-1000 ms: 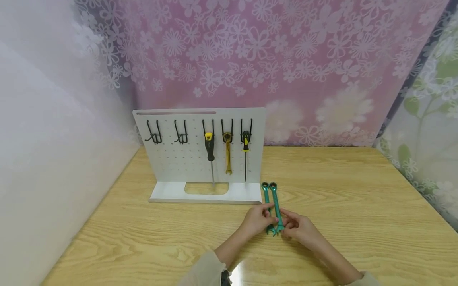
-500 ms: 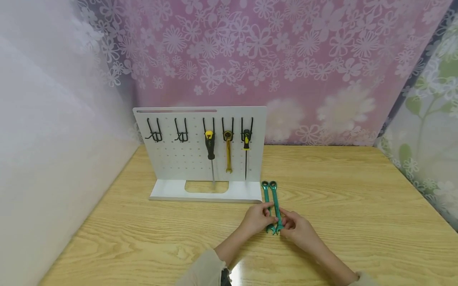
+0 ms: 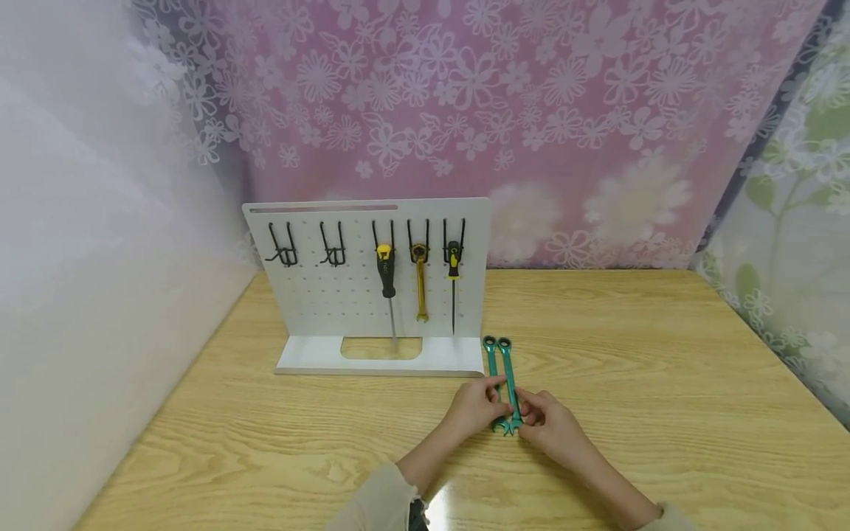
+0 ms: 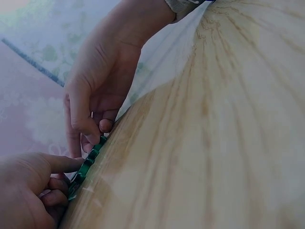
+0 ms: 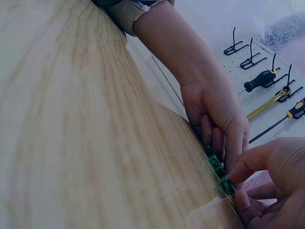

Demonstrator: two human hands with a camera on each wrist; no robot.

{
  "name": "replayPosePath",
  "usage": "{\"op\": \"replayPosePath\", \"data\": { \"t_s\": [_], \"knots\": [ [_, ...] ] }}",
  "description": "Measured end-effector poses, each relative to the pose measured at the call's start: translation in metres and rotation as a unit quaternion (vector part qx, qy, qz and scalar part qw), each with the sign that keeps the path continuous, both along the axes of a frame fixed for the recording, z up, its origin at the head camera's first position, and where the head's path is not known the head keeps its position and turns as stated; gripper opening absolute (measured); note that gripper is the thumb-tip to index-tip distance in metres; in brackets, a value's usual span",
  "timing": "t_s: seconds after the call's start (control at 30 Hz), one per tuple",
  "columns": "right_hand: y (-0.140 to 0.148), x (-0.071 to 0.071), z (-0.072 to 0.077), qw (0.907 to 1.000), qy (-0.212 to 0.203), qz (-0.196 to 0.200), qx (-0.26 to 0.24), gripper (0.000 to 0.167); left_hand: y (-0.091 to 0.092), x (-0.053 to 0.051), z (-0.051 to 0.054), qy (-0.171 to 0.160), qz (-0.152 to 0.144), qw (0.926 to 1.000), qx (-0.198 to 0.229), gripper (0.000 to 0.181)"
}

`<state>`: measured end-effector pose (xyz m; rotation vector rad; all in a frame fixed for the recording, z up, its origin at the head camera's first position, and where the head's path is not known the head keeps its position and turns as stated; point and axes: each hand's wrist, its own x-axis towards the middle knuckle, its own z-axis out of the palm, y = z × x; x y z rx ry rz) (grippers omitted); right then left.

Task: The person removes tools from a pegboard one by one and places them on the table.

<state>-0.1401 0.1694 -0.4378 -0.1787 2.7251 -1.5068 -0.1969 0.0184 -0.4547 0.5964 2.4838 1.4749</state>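
Observation:
Two green ratcheting combination wrenches lie side by side on the table, ring ends away from me. My left hand (image 3: pixel 474 405) reaches over the left wrench (image 3: pixel 493 365), index finger and thumb on the pair, the thumb at the right wrench (image 3: pixel 508 369). Its other fingers are curled under. From the right, my right hand (image 3: pixel 558 435) holds the right wrench near its open end, with fingertips along its side. The open ends sit close together. In the left wrist view, green metal (image 4: pixel 86 167) shows between both hands; in the right wrist view, fingers partly cover the wrench ends (image 5: pixel 217 167).
A white pegboard stand (image 3: pixel 319 302) stands just left of the wrenches. On its hooks hang a large screwdriver (image 3: pixel 387 273), a gold wrench (image 3: pixel 421 287) and a thin screwdriver (image 3: pixel 454 262). Two left hooks (image 3: pixel 282 254) hold nothing. Behind is a floral curtain (image 3: pixel 398 110).
The right wrench's open end has shifted slightly left, closing the gap to the left wrench, and my right hand moved with it. My left hand has stayed nearly still.

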Motion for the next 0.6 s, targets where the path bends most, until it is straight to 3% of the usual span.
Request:
{"op": "replayPosePath", "data": {
  "t_s": [0.6],
  "knots": [
    [0.0025, -0.0011, -0.0021, 0.9998, 0.016, 0.013, 0.003, 0.057, -0.0001, -0.0004, -0.0022, 0.009, -0.002, 1.0, -0.001, 0.049]
  ]
}}
